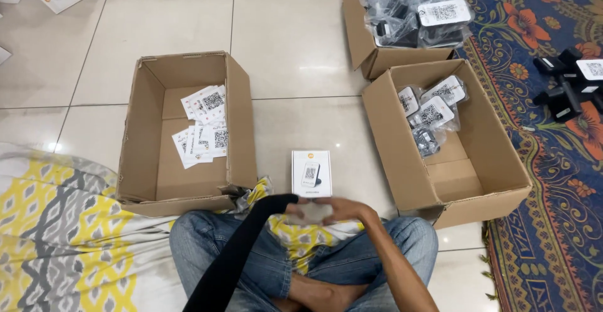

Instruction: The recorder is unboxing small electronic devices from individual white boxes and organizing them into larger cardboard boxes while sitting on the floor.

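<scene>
While I sit cross-legged on the floor, my left hand (295,210), in a long black sleeve, and my right hand (342,210) meet just above my knees, both closed around a small pale item (314,212). It is blurred, so I cannot tell what it is. Just past my hands a small white box (311,172) lies flat on the tiles, with a picture of a little device on its lid. To my left stands an open brown box (146,123) with a few white leaflets (202,126) lying on its bottom; most of its floor is bare. Its near edge touches the yellow and grey cloth (56,236) by my leg. To my right is a second open box (496,161) with some bagged dark parts and white labels (430,114) piled in its far corner. Its right side sits at the edge of a patterned rug (553,224). Between the two boxes there is bare tile to move in. Farther off, a third box (367,48) is heaped full of more bagged parts (411,7). A few black parts (565,82) lie on the rug.
</scene>
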